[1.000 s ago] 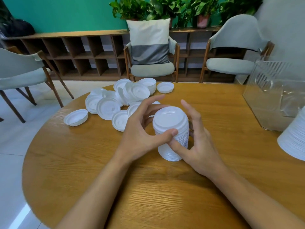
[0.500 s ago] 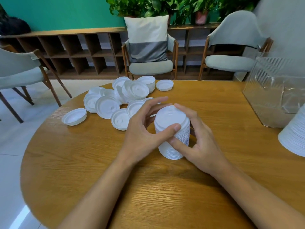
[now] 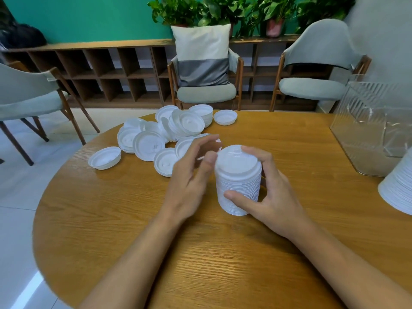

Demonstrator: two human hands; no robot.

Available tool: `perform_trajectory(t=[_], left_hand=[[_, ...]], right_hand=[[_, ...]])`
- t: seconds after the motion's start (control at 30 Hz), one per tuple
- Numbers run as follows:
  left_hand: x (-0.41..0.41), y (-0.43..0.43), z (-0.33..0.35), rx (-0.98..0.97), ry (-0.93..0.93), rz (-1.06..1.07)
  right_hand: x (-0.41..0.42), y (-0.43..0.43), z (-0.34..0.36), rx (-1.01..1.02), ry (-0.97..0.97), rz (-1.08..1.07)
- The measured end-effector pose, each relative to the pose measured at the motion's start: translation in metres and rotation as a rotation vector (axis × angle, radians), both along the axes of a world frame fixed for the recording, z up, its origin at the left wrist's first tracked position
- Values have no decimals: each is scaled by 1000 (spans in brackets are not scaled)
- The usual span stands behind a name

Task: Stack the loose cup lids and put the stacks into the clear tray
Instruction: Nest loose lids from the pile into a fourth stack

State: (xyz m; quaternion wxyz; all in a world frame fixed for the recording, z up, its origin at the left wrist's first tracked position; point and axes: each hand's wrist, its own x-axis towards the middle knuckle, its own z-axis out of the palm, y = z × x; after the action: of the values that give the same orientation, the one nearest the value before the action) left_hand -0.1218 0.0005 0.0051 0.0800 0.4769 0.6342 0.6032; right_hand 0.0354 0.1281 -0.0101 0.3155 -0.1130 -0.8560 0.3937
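A tall stack of white cup lids (image 3: 238, 175) stands on the round wooden table (image 3: 133, 219). My right hand (image 3: 267, 192) grips the stack, thumb on its near side and fingers round its far side. Just left of the stack, my left hand (image 3: 191, 177) is blurred, its fingers loosely spread and apart from the stack, holding nothing. Several loose lids (image 3: 160, 139) lie scattered behind it. The clear tray (image 3: 370, 130) stands at the table's right edge.
A second stack of lids (image 3: 399, 186) lies on its side at the far right, near the tray. Three chairs (image 3: 205, 90) stand round the table's far side, with a wooden shelf and plants behind them.
My left hand has let go of the stack and drawn back to the left. My right hand has closed round the stack and holds it alone.
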Motion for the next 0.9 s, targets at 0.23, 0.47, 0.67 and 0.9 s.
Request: perform_trajectory(t=[0.23,0.47,0.67,0.9], left_hand=[[-45,3,-23,-208,454,435],[-49,7,-27,-342,504,484],[-38,3,-19,-215,430,485],[-18,5,-3,-81,-51,339]], right_hand=[[3,6,2,11,18,-69],[5,8,1,12,18,-79],[5,9,1,18,23,-94],[6,14,0,9,54,-150]])
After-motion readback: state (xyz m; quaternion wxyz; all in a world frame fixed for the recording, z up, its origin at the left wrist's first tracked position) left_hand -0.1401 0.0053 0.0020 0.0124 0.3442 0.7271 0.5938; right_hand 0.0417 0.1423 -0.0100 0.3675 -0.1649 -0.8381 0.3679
